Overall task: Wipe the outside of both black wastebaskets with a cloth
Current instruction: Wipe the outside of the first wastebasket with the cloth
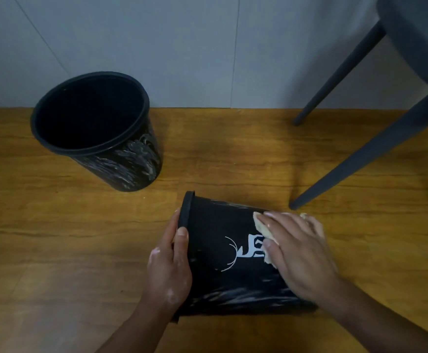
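One black wastebasket (223, 225) lies on its side on the wooden floor, rim to the left, a white deer print facing up and white smears low on its wall. My left hand (169, 266) grips its rim. My right hand (299, 250) lies flat on a pale cloth (263, 230), pressing it against the basket's wall next to the deer print. The second black wastebasket (131, 161) stands upright at the back left, apart from both hands, with white streaks on its side.
A dark chair stands at the right, with one leg (360, 159) ending close to the lying basket's base and another leg (340, 72) nearer the grey wall (182, 47). Bare wooden floor (55, 250) stretches to the left.
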### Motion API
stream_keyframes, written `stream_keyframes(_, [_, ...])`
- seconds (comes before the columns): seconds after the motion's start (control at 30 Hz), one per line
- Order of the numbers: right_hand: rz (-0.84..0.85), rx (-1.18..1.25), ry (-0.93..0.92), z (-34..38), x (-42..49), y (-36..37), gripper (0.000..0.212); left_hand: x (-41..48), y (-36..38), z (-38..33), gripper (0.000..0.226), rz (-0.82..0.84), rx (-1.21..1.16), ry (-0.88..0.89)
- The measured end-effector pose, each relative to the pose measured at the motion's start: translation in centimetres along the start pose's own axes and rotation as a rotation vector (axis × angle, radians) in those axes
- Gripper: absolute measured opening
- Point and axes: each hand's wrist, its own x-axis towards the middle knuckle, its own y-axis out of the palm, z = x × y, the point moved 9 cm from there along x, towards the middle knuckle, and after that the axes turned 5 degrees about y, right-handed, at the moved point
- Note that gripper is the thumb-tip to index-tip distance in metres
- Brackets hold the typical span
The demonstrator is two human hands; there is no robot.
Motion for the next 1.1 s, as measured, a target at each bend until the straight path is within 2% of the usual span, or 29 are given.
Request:
stream_keyframes(0.13, [0.018,0.076,-0.037,3.2,-0.5,0.7,0.048,-0.2,-0.1,-0.4,0.050,-0.012,0.008,0.006])
stream_keyframes(0.33, [-0.014,0.093,-0.391,12.6,-0.2,1.5,0.049,0.3,0.3,-0.2,0.045,0.022,-0.048,-0.008])
stream_keyframes(0.47, [0.033,-0.020,-0.585,12.4,-1.6,2.4,0.050,0.5,0.3,-0.2,0.044,0.033,-0.050,-0.030])
stream_keyframes(0.53, [0.077,-0.099,-0.623,11.3,-1.8,3.0,0.052,0.6,0.1,0.0,0.044,0.026,-0.041,-0.028])
stream_keyframes(0.6, [0.123,-0.118,-0.532,9.4,-1.0,2.9,0.055,0.8,0.0,0.3,0.045,0.021,-0.023,-0.036])
stream_keyframes(0.7, [0.184,-0.085,-0.239,5.7,0.6,2.2,0.062,0.8,0.0,0.0,0.043,0.023,-0.017,-0.035])
stream_keyframes(0.8, [0.170,-0.026,-0.056,5.4,0.7,1.7,0.065,0.6,-0.1,-0.3,0.043,0.018,0.001,-0.030])
stream_keyframes(0.9, [0.168,0.024,0.007,6.8,0.4,1.9,0.070,0.6,-0.1,-0.3,0.048,0.007,0.005,-0.023])
stream_keyframes(1.0, [0.223,0.030,-0.001,6.8,0.2,1.8,0.078,0.6,0.1,-0.7,0.043,0.013,0.019,-0.007])
stream_keyframes(1.1, [0.169,-0.079,0.001,5.2,0.4,-0.4,0.067,0.7,0.2,-0.8,0.044,0.014,0.024,-0.006])
